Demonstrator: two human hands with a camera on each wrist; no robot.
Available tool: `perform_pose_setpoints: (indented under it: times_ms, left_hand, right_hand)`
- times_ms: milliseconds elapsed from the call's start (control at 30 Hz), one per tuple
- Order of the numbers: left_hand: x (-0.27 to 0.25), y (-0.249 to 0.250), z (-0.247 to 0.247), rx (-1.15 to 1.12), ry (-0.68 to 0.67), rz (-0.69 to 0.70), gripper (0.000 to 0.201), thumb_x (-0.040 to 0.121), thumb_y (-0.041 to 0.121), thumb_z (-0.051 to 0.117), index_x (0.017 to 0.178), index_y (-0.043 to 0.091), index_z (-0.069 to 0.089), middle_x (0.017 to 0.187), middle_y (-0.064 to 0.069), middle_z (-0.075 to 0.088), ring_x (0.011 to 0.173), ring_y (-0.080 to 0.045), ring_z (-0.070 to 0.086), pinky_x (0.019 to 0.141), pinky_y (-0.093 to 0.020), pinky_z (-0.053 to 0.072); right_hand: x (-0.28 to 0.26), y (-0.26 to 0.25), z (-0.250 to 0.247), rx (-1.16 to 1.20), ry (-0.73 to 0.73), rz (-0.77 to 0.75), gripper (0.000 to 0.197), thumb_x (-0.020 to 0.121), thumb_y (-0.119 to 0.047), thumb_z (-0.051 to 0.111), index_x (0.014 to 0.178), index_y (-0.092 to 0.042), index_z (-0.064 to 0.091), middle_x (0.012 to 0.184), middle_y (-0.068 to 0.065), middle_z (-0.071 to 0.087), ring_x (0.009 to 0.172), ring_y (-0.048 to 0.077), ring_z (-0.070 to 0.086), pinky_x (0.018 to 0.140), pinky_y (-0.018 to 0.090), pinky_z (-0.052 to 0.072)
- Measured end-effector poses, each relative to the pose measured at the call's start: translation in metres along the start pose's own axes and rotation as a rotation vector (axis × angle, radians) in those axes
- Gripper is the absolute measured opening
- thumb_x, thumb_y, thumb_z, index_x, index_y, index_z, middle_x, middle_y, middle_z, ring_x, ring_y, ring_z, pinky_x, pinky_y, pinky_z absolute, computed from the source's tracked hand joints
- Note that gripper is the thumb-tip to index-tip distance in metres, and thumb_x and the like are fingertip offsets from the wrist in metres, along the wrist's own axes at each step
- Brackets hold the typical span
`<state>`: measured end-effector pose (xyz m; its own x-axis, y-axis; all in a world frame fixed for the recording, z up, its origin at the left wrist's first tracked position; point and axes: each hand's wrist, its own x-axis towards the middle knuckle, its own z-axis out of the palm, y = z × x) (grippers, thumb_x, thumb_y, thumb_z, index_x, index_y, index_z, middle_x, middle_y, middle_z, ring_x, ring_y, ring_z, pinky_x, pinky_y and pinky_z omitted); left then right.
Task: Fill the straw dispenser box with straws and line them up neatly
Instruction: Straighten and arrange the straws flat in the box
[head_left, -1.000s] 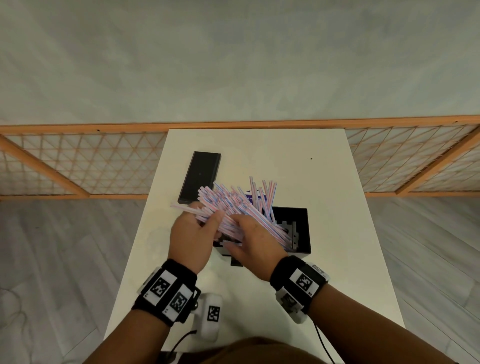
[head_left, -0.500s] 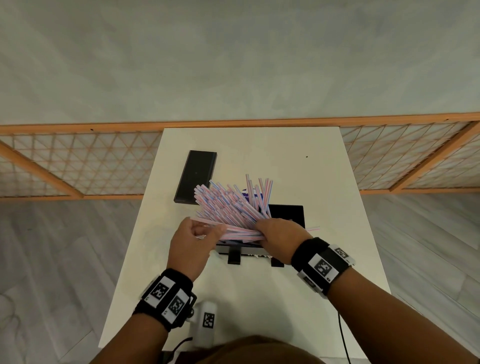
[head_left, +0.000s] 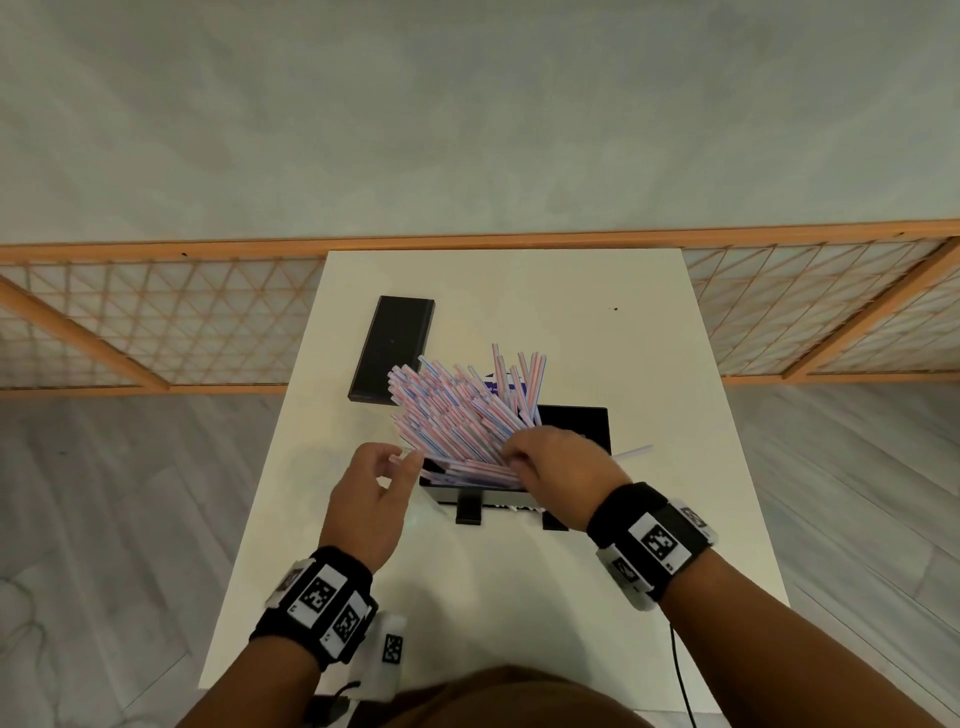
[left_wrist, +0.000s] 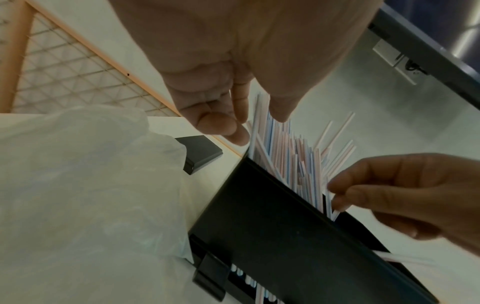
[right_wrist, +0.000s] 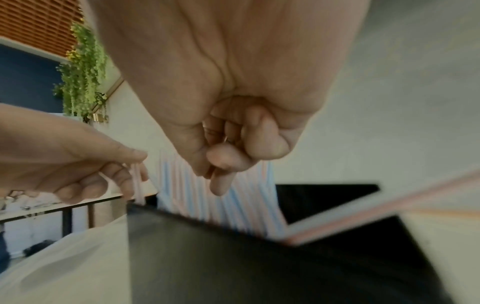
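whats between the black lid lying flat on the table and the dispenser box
In the head view, the fanned straws lean from the dispenser box toward the black lid, covering its near corner.

A black band (head_left: 318, 603) is worn on the left wrist, a matching band (head_left: 652, 543) on the right. White plates printed with black square code markers are fixed to each band. A thin black cable (head_left: 680, 675) is seen trailing below the right band. Both forearms are left bare. Brown clothing (head_left: 488, 699) is seen at the near edge.
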<state>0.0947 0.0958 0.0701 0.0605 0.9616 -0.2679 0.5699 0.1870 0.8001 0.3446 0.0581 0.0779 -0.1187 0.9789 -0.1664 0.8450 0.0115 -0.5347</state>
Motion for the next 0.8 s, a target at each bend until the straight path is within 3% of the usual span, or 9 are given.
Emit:
perform_pose_setpoints:
  times_ms: [67, 133, 233, 333, 433, 533, 700, 800]
  left_hand:
    - [-0.001, 0.000, 0.004, -0.010, -0.019, 0.009, 0.026, 0.095, 0.054, 0.062, 0.105, 0.030, 0.056, 0.102, 0.010, 0.067, 0.078, -0.025, 0.071, 0.081, -0.039, 0.055]
    - [-0.001, 0.002, 0.008, -0.017, -0.028, 0.002, 0.033, 0.093, 0.054, 0.065, 0.112, 0.029, 0.054, 0.103, 0.010, 0.065, 0.078, -0.023, 0.071, 0.079, -0.036, 0.055]
    - [0.004, 0.007, 0.016, -0.062, -0.026, -0.061, 0.045, 0.091, 0.054, 0.069, 0.120, 0.025, 0.051, 0.108, 0.008, 0.062, 0.082, -0.021, 0.072, 0.083, -0.038, 0.055]
    - [0.013, 0.011, 0.022, -0.090, -0.037, -0.081, 0.031, 0.092, 0.047, 0.071, 0.105, 0.022, 0.057, 0.101, -0.001, 0.067, 0.078, -0.021, 0.070, 0.078, -0.043, 0.057]
    - [0.015, 0.012, 0.023, -0.101, -0.010, -0.057, 0.022, 0.096, 0.037, 0.069, 0.092, 0.017, 0.061, 0.090, -0.005, 0.069, 0.076, -0.026, 0.070, 0.078, -0.050, 0.060]
    - [0.012, 0.014, 0.020, -0.136, 0.004, -0.046, 0.019, 0.097, 0.031, 0.069, 0.091, 0.015, 0.063, 0.086, -0.007, 0.069, 0.077, -0.031, 0.070, 0.078, -0.051, 0.062]
    - [0.012, 0.014, 0.019, -0.078, -0.037, 0.007, 0.017, 0.092, 0.039, 0.074, 0.087, 0.024, 0.067, 0.085, 0.003, 0.070, 0.071, -0.023, 0.069, 0.081, -0.050, 0.061]
    - [0.012, 0.013, 0.020, -0.037, -0.077, 0.018, 0.017, 0.091, 0.040, 0.073, 0.083, 0.026, 0.068, 0.079, 0.005, 0.070, 0.074, -0.021, 0.069, 0.080, -0.051, 0.061]
  right_hand:
    - [-0.006, 0.009, -0.012, -0.127, 0.029, 0.073, 0.010, 0.099, -0.025, 0.050, 0.101, -0.024, 0.059, 0.101, -0.002, 0.059, 0.083, 0.023, 0.061, 0.071, 0.036, 0.051]
    - [-0.012, 0.020, -0.022, -0.282, -0.071, 0.158, 0.013, 0.096, -0.021, 0.052, 0.108, -0.022, 0.057, 0.106, 0.002, 0.058, 0.085, 0.028, 0.064, 0.068, 0.033, 0.047]
    - [-0.011, 0.032, -0.025, -0.431, -0.247, 0.207, 0.022, 0.096, -0.019, 0.053, 0.117, -0.018, 0.059, 0.113, 0.006, 0.063, 0.096, 0.030, 0.066, 0.075, 0.035, 0.048]
    - [-0.005, 0.033, -0.020, -0.502, -0.349, 0.172, 0.022, 0.099, -0.018, 0.051, 0.117, -0.015, 0.062, 0.114, 0.008, 0.068, 0.104, 0.030, 0.066, 0.084, 0.037, 0.051]
    - [-0.003, 0.030, -0.019, -0.514, -0.327, 0.136, 0.022, 0.097, -0.015, 0.053, 0.116, -0.016, 0.063, 0.113, 0.007, 0.067, 0.104, 0.029, 0.065, 0.082, 0.037, 0.051]
    - [-0.001, 0.023, -0.015, -0.461, -0.272, 0.102, 0.020, 0.097, -0.013, 0.050, 0.114, -0.015, 0.060, 0.110, 0.008, 0.066, 0.101, 0.030, 0.064, 0.076, 0.035, 0.046]
    - [0.007, 0.007, 0.004, -0.350, -0.276, 0.114, 0.017, 0.099, -0.011, 0.046, 0.109, -0.013, 0.060, 0.114, 0.010, 0.064, 0.102, 0.030, 0.064, 0.085, 0.040, 0.052]
    - [0.007, 0.005, 0.010, -0.263, -0.190, 0.096, 0.015, 0.102, -0.024, 0.045, 0.099, -0.016, 0.057, 0.105, 0.009, 0.063, 0.093, 0.029, 0.063, 0.080, 0.040, 0.053]
